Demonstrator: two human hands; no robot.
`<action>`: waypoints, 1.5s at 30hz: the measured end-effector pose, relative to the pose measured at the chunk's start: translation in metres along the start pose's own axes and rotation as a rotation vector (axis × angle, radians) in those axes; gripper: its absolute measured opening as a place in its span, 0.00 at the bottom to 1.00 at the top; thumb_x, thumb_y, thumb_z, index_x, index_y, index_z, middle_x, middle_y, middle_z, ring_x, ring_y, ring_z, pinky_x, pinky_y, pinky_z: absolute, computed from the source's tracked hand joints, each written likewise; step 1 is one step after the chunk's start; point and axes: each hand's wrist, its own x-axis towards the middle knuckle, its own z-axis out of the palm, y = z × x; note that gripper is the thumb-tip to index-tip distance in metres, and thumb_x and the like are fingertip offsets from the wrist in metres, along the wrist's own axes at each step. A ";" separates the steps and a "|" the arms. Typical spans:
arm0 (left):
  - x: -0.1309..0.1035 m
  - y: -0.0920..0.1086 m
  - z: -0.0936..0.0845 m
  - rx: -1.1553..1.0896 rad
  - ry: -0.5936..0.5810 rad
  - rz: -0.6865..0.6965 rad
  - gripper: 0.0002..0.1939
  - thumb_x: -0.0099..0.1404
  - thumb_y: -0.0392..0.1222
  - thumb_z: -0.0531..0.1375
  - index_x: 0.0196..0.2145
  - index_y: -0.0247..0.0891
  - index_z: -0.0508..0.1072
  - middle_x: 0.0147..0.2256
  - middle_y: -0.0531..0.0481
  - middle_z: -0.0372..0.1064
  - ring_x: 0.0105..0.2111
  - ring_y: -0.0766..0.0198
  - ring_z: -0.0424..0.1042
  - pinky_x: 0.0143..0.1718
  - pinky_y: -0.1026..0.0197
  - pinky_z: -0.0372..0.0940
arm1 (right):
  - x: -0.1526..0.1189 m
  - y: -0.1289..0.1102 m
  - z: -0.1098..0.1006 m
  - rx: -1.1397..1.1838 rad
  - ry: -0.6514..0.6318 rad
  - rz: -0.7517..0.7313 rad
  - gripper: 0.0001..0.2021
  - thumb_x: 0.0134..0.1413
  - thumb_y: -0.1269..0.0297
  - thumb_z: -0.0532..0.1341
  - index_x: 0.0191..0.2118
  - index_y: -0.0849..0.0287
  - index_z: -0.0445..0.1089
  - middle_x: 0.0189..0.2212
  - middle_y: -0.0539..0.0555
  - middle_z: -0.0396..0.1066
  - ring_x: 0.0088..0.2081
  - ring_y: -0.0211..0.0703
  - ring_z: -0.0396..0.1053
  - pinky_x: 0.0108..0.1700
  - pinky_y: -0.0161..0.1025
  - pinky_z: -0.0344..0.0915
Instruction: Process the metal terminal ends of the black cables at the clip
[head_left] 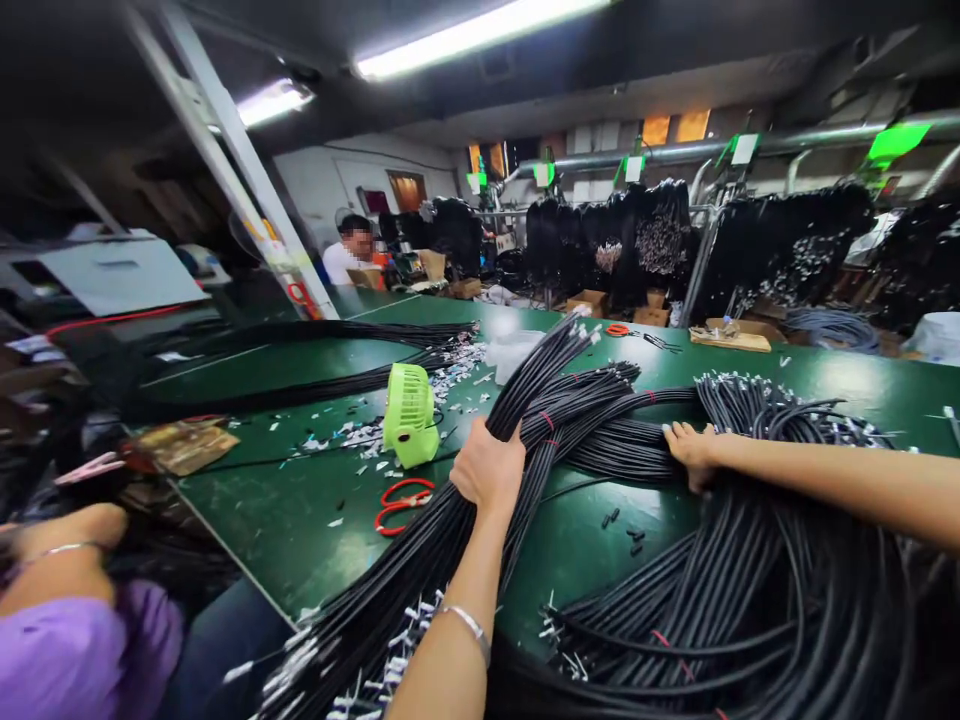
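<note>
My left hand (489,462), with a silver bangle on its wrist, is wrapped round a bundle of black cables (525,375); their white-tipped ends point up and away. Further right, my right hand (691,448) lies with fingers spread on a pile of black cables (750,540). Under and between the hands, more cable bundles tied with red bands (551,425) cross on the green table (300,530). White connectors (397,650) show at the cable ends near my left forearm.
A green fan (410,415), red-handled scissors (403,505) and white scraps lie left of my left hand. A clear plastic container (510,352) stands behind. Another person in purple (67,650) sits at the left edge. Orange-handled scissors (618,330) lie further back.
</note>
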 end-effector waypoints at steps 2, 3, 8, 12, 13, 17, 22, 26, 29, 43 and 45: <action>0.002 -0.001 -0.005 -0.015 0.078 -0.046 0.26 0.61 0.65 0.49 0.46 0.44 0.66 0.36 0.40 0.72 0.38 0.45 0.72 0.37 0.47 0.64 | 0.020 -0.002 0.001 0.020 -0.030 0.007 0.63 0.14 0.76 0.71 0.66 0.64 0.47 0.60 0.76 0.49 0.58 0.73 0.54 0.52 0.63 0.55; 0.002 -0.002 -0.007 -0.023 0.111 -0.059 0.26 0.61 0.65 0.48 0.46 0.44 0.66 0.36 0.41 0.73 0.38 0.45 0.72 0.37 0.48 0.64 | 0.026 -0.002 0.001 0.032 -0.032 -0.004 0.64 0.15 0.75 0.70 0.67 0.61 0.44 0.59 0.75 0.50 0.56 0.71 0.57 0.51 0.60 0.57; 0.005 -0.004 -0.006 -0.066 0.161 -0.055 0.24 0.60 0.64 0.52 0.45 0.45 0.67 0.34 0.44 0.73 0.37 0.46 0.73 0.37 0.50 0.65 | 0.025 0.005 0.006 0.067 0.046 -0.101 0.46 0.22 0.68 0.68 0.57 0.66 0.59 0.43 0.65 0.67 0.46 0.61 0.66 0.44 0.49 0.60; 0.006 -0.006 -0.005 -0.089 0.176 -0.059 0.24 0.59 0.63 0.53 0.44 0.44 0.68 0.33 0.43 0.73 0.37 0.45 0.73 0.36 0.49 0.65 | 0.021 0.008 0.011 0.065 0.160 -0.136 0.31 0.26 0.69 0.64 0.45 0.67 0.63 0.41 0.63 0.67 0.46 0.59 0.65 0.46 0.50 0.56; 0.006 -0.006 -0.004 -0.089 0.180 -0.058 0.24 0.59 0.63 0.53 0.44 0.44 0.69 0.33 0.43 0.73 0.37 0.45 0.73 0.36 0.49 0.65 | 0.023 0.009 0.012 0.065 0.182 -0.136 0.30 0.28 0.69 0.63 0.46 0.66 0.62 0.42 0.63 0.67 0.47 0.59 0.64 0.47 0.51 0.56; 0.004 -0.006 0.001 -0.069 0.191 -0.045 0.22 0.58 0.62 0.56 0.42 0.45 0.69 0.33 0.44 0.73 0.36 0.46 0.73 0.37 0.50 0.65 | 0.044 0.016 0.006 0.068 0.210 -0.093 0.30 0.30 0.71 0.60 0.48 0.65 0.59 0.42 0.64 0.66 0.46 0.60 0.64 0.48 0.56 0.53; 0.002 -0.006 0.005 -0.053 0.187 -0.030 0.21 0.58 0.62 0.56 0.41 0.45 0.69 0.33 0.45 0.74 0.36 0.47 0.73 0.37 0.50 0.65 | 0.070 0.025 0.003 0.073 0.144 -0.016 0.33 0.25 0.70 0.64 0.47 0.65 0.61 0.43 0.65 0.66 0.47 0.63 0.63 0.47 0.55 0.54; 0.004 -0.007 0.004 -0.066 0.165 -0.022 0.21 0.57 0.62 0.57 0.39 0.45 0.70 0.31 0.45 0.73 0.34 0.46 0.73 0.36 0.49 0.66 | 0.069 0.023 0.011 0.071 0.109 -0.003 0.41 0.22 0.65 0.68 0.52 0.64 0.61 0.46 0.67 0.65 0.47 0.63 0.64 0.49 0.53 0.53; 0.007 -0.009 0.005 -0.068 0.169 -0.033 0.22 0.57 0.62 0.56 0.40 0.44 0.70 0.31 0.44 0.73 0.35 0.45 0.73 0.36 0.49 0.66 | 0.065 0.018 0.015 0.075 0.146 -0.001 0.35 0.27 0.66 0.64 0.50 0.67 0.61 0.40 0.65 0.69 0.43 0.58 0.68 0.50 0.52 0.51; 0.013 -0.006 0.020 0.060 0.139 -0.055 0.24 0.57 0.63 0.54 0.43 0.45 0.70 0.32 0.43 0.73 0.36 0.45 0.73 0.36 0.48 0.66 | 0.012 0.029 -0.033 0.198 0.398 -0.063 0.24 0.30 0.66 0.59 0.41 0.64 0.66 0.33 0.61 0.71 0.41 0.60 0.69 0.42 0.46 0.51; 0.013 -0.003 0.022 0.085 0.140 -0.067 0.25 0.57 0.64 0.54 0.44 0.45 0.70 0.32 0.43 0.73 0.36 0.44 0.73 0.36 0.48 0.66 | -0.005 0.024 -0.036 0.208 0.438 -0.106 0.22 0.30 0.66 0.58 0.40 0.63 0.66 0.33 0.60 0.71 0.40 0.59 0.69 0.41 0.45 0.50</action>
